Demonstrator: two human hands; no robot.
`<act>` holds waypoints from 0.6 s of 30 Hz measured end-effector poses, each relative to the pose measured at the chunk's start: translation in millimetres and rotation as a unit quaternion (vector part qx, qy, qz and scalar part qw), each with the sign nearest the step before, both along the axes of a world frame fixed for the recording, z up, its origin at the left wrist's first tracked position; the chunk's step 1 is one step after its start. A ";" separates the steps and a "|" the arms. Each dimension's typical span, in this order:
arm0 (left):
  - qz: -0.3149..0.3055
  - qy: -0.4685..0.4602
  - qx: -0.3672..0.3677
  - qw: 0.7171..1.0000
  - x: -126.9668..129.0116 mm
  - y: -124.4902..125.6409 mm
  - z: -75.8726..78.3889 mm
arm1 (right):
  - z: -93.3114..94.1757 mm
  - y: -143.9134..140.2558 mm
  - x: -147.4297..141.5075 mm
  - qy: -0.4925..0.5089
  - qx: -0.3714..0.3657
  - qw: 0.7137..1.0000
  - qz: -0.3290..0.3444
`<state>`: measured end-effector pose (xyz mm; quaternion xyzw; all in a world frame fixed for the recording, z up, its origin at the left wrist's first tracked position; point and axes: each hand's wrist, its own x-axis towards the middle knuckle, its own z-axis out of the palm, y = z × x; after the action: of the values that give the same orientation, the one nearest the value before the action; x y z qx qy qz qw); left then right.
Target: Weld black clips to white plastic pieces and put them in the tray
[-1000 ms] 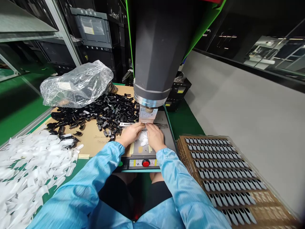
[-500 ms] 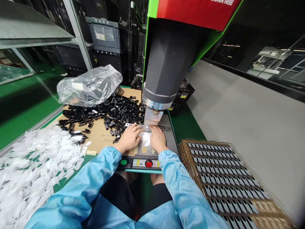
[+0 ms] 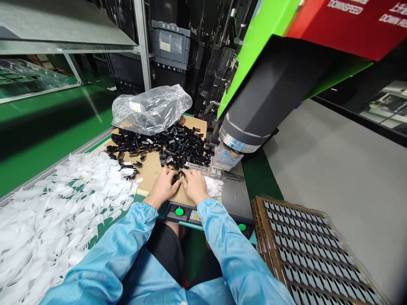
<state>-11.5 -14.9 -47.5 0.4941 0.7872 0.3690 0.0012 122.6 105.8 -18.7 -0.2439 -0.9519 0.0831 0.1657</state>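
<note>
My left hand [image 3: 165, 184] and my right hand [image 3: 194, 185] have come together over the near edge of a brown board [image 3: 149, 171]. Their fingertips are curled in around a small black plastic part [image 3: 181, 174], mostly hidden by the fingers. Just beyond them lies a heap of black plastic parts [image 3: 186, 146]. A few white flat plastic pieces [image 3: 214, 186] rest to the right of my right hand, on the machine's metal bed [image 3: 235, 192]. Over that bed hangs the metal head [image 3: 227, 156] of the press, with neither hand under it.
Many white oval pieces [image 3: 63, 212] cover the table's left side. Behind the black heap lies a clear plastic bag [image 3: 152, 110]. Stacked brown trays [image 3: 263, 237] of grey parts stand at right. A green button [image 3: 179, 211] sits on the front panel close to my hands.
Both hands have left the white pieces below the press head and moved left to the black parts. They are now close together around a black part. The view has swung left.
</note>
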 end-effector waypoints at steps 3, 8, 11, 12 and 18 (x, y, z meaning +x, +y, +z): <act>-0.027 -0.014 0.006 1.000 -0.7 -0.7 1.9 | -0.9 -0.3 -9.9 -0.014 0.007 1.000 -0.004; -0.069 -0.024 -0.020 0.997 -13.5 -3.6 8.3 | 2.5 -3.3 -3.8 -0.034 0.020 0.999 -0.010; -0.087 -0.028 -0.034 0.995 -23.9 -6.5 15.3 | 6.7 -6.7 2.7 -0.038 0.026 0.999 -0.001; -0.089 -0.037 -0.032 0.995 -26.8 -7.7 18.2 | 8.1 -7.3 4.5 -0.037 0.030 0.999 0.000; -0.064 -0.144 0.005 0.987 -34.3 -15.3 36.4 | 10.5 -3.1 10.0 -0.031 0.014 0.995 0.093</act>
<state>-45.8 -30.3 -11.1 0.4847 0.7439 0.4394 0.1361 132.7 102.7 -8.2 -0.1543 -0.9763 0.0767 0.1308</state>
